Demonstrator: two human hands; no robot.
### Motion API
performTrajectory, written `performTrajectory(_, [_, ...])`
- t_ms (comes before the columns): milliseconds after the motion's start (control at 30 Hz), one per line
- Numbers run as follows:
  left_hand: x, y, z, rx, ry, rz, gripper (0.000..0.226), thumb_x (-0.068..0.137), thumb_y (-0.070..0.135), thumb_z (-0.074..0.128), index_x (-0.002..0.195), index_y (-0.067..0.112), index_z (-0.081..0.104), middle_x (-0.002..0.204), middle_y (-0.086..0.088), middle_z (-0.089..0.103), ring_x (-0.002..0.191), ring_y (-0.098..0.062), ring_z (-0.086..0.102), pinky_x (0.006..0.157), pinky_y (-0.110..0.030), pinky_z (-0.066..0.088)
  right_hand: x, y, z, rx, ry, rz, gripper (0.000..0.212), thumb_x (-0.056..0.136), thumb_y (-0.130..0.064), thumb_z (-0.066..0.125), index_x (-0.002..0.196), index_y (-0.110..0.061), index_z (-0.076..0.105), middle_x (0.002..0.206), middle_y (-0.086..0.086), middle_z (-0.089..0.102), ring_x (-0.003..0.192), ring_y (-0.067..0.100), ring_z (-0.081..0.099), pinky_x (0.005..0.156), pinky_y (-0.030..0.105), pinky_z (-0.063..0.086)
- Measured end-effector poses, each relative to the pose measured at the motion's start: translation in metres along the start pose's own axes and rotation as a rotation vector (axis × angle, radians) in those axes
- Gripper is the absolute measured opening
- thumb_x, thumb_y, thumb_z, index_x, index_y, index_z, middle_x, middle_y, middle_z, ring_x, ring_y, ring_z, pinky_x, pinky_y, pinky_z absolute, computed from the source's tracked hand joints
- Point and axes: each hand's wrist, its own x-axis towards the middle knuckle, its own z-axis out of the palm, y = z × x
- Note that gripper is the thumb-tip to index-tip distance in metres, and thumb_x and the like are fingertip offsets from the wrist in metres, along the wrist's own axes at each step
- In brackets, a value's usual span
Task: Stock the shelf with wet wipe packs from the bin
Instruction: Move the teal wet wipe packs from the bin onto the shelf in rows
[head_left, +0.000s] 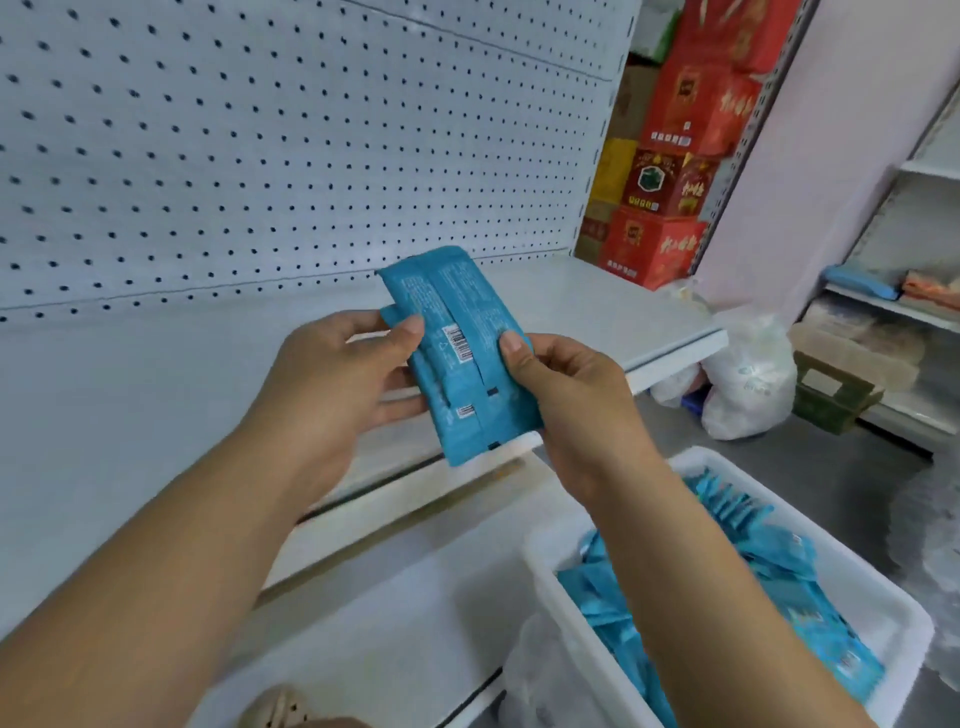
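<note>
I hold a small stack of blue wet wipe packs (460, 343) above the white shelf (156, 405), barcode side up. My left hand (337, 379) grips the stack's left edge, thumb on top. On the right edge, my right hand (566, 395) pinches the packs with its thumb on top. The white bin (883, 608) sits at the lower right, holding several more blue packs (769, 566). My right forearm crosses over the bin.
A white pegboard (285, 140) backs the shelf. Red and yellow cartons (670, 171) are stacked at the shelf's far right end. White plastic bags (748, 384) and a green crate (831, 395) lie on the floor beyond. A lower shelf (395, 613) runs under my arms.
</note>
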Motion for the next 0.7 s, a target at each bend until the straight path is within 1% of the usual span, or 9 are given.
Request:
performTrajectory(67, [0.005, 0.027, -0.032, -0.006, 0.095, 0.073, 0.02, 0.094, 0.018, 0.067, 0.111, 0.007, 0.065, 0.097, -0.006, 0.077, 0.084, -0.019, 0.076, 0.065, -0.031, 0.061, 0.014, -0.014, 0.046, -0.028, -0.061, -0.058, 0.022, 0.094, -0.027, 0.07, 0.094, -0.005, 0.072, 0.099, 0.022, 0.074, 0.081, 0.023, 0.066, 0.086, 0.047, 0.057])
performTrajectory(133, [0.004, 0.049, -0.068, -0.027, 0.2, 0.137, 0.019, 0.094, 0.018, 0.068, 0.11, 0.007, 0.067, 0.098, -0.006, 0.077, 0.083, -0.018, 0.076, 0.065, -0.03, 0.061, 0.023, -0.027, 0.094, -0.041, -0.14, -0.087, 0.021, 0.094, -0.028, 0.07, 0.091, -0.008, 0.072, 0.1, 0.019, 0.074, 0.079, 0.019, 0.066, 0.083, 0.041, 0.057])
performTrajectory(267, [-0.012, 0.075, -0.14, -0.103, 0.423, 0.239, 0.024, 0.092, 0.02, 0.071, 0.113, 0.011, 0.067, 0.1, -0.005, 0.077, 0.087, -0.02, 0.076, 0.07, -0.033, 0.062, 0.021, -0.045, 0.186, -0.029, -0.357, 0.012, 0.024, 0.092, -0.036, 0.071, 0.094, -0.012, 0.073, 0.099, 0.007, 0.077, 0.097, 0.024, 0.073, 0.091, 0.042, 0.059])
performTrajectory(333, [-0.025, 0.083, -0.167, -0.137, 0.501, 0.279, 0.024, 0.091, 0.021, 0.071, 0.113, 0.012, 0.067, 0.1, -0.006, 0.077, 0.088, -0.021, 0.076, 0.072, -0.033, 0.062, 0.009, -0.048, 0.226, -0.024, -0.429, 0.033, 0.033, 0.088, -0.044, 0.073, 0.097, -0.012, 0.072, 0.097, 0.003, 0.077, 0.093, 0.021, 0.074, 0.084, 0.037, 0.061])
performTrajectory(433, [-0.042, 0.085, -0.195, -0.166, 0.606, 0.308, 0.028, 0.09, 0.019, 0.072, 0.116, 0.011, 0.066, 0.093, -0.003, 0.078, 0.085, -0.02, 0.076, 0.068, -0.032, 0.062, -0.011, -0.035, 0.266, 0.039, -0.502, 0.044, 0.036, 0.084, -0.046, 0.076, 0.097, -0.013, 0.073, 0.091, 0.001, 0.078, 0.082, 0.017, 0.074, 0.064, 0.026, 0.061])
performTrajectory(467, [-0.046, 0.082, -0.202, -0.174, 0.622, 0.303, 0.029, 0.089, 0.019, 0.073, 0.116, 0.011, 0.066, 0.091, -0.001, 0.078, 0.084, -0.019, 0.076, 0.067, -0.031, 0.062, -0.016, -0.026, 0.273, 0.075, -0.51, 0.061, 0.035, 0.084, -0.045, 0.077, 0.098, -0.012, 0.073, 0.092, 0.002, 0.078, 0.086, 0.02, 0.075, 0.065, 0.027, 0.061])
performTrajectory(533, [-0.049, 0.075, -0.212, -0.2, 0.638, 0.278, 0.028, 0.088, 0.017, 0.074, 0.114, 0.012, 0.068, 0.091, -0.002, 0.078, 0.083, -0.019, 0.076, 0.066, -0.031, 0.062, -0.024, -0.01, 0.285, 0.154, -0.508, 0.127, 0.035, 0.083, -0.041, 0.078, 0.1, -0.011, 0.072, 0.095, 0.004, 0.078, 0.093, 0.026, 0.074, 0.08, 0.038, 0.062])
performTrajectory(600, [-0.047, 0.069, -0.219, -0.243, 0.685, 0.257, 0.026, 0.087, 0.016, 0.075, 0.112, 0.012, 0.069, 0.093, -0.004, 0.078, 0.083, -0.019, 0.076, 0.065, -0.031, 0.063, -0.028, 0.0, 0.293, 0.217, -0.479, 0.184, 0.033, 0.083, -0.036, 0.079, 0.102, -0.011, 0.072, 0.097, 0.004, 0.078, 0.096, 0.026, 0.074, 0.091, 0.047, 0.059])
performTrajectory(700, [-0.045, 0.064, -0.231, -0.28, 0.744, 0.263, 0.016, 0.089, 0.016, 0.073, 0.105, 0.013, 0.071, 0.093, -0.002, 0.078, 0.082, -0.016, 0.076, 0.063, -0.027, 0.061, -0.027, 0.006, 0.298, 0.215, -0.416, 0.141, 0.027, 0.082, -0.032, 0.081, 0.101, -0.014, 0.071, 0.097, 0.002, 0.077, 0.098, 0.024, 0.073, 0.094, 0.046, 0.057])
